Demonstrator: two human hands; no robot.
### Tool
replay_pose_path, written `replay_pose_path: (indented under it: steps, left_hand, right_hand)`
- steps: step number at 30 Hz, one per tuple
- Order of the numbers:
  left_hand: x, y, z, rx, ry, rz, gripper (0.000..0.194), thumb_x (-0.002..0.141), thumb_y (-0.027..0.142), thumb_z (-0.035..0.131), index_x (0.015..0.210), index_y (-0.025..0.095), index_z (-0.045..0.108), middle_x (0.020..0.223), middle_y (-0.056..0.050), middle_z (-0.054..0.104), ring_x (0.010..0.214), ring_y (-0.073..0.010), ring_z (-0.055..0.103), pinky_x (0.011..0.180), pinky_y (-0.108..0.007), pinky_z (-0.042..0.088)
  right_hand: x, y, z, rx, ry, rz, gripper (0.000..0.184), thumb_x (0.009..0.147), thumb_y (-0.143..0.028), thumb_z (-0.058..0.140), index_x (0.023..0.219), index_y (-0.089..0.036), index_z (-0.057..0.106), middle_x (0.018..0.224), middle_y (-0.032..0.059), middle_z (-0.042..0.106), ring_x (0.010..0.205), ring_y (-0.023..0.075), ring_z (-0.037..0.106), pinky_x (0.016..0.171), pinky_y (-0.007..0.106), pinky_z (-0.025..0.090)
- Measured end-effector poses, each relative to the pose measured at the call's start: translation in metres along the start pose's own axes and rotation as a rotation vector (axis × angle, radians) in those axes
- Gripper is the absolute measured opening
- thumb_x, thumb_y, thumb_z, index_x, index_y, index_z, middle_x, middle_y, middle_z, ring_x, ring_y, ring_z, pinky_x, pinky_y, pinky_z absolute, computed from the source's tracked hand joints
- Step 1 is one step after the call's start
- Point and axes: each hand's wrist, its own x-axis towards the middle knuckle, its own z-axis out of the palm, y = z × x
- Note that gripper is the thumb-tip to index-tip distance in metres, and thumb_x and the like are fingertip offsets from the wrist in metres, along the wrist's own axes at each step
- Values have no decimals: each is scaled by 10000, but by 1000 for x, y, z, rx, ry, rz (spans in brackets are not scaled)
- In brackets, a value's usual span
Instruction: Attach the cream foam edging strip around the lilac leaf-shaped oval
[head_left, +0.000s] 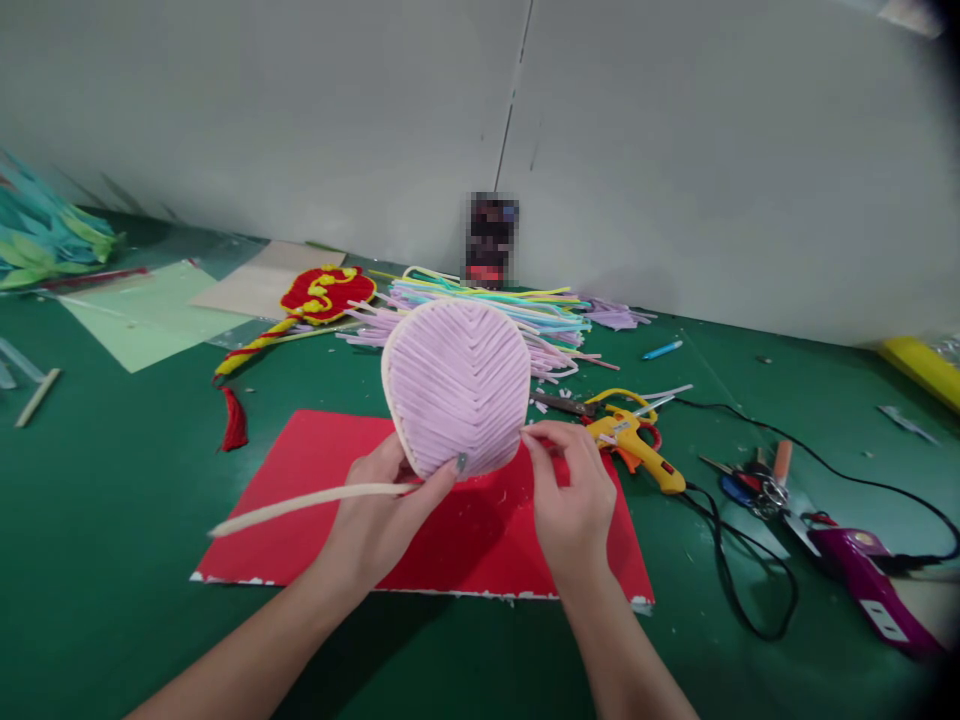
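Note:
A rounded fan-shaped panel [469, 385] of lilac pipe cleaners in a V pattern, edged in cream, is held up over a red board [300, 460]. My left hand [390, 500] grips its lower left, thumb on the front face and fingers hidden behind. A loose cream pipe cleaner [300, 505] sticks out to the left from that hand. At the panel's right edge, my right hand [574, 490] pinches the cream edging with thumb and forefinger.
Behind lie a pile of coloured pipe cleaners [555, 325] and a red-and-yellow fan [330, 295] with a tassel. On the right are a yellow glue gun [637, 450] with a black cord, scissors [562, 402], keys [761, 485] and a purple-handled tool [862, 570]. A wall rises behind.

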Motion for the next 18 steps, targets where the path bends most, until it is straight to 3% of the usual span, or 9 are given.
replay_pose_path:
  steps: [9, 18]
  left_hand:
    - [0, -1, -1, -39, 8, -60, 199, 757, 319, 639, 898, 180, 658, 860, -33, 751, 763, -232, 708, 609, -280, 569]
    - [2, -4, 5, -340, 14, -131, 319, 732, 304, 706, 1016, 168, 653, 998, -52, 747, 926, -237, 699, 763, -296, 585]
  right_hand:
    - [1, -1, -1, 5, 2, 23, 99, 877, -105, 548, 887, -188, 601, 851, 32, 632, 820, 140, 596, 760, 283, 496]
    - [0, -1, 0, 4, 13, 24, 98, 874, -101, 549, 881, -182, 603, 847, 36, 634, 819, 140, 596, 758, 274, 493]
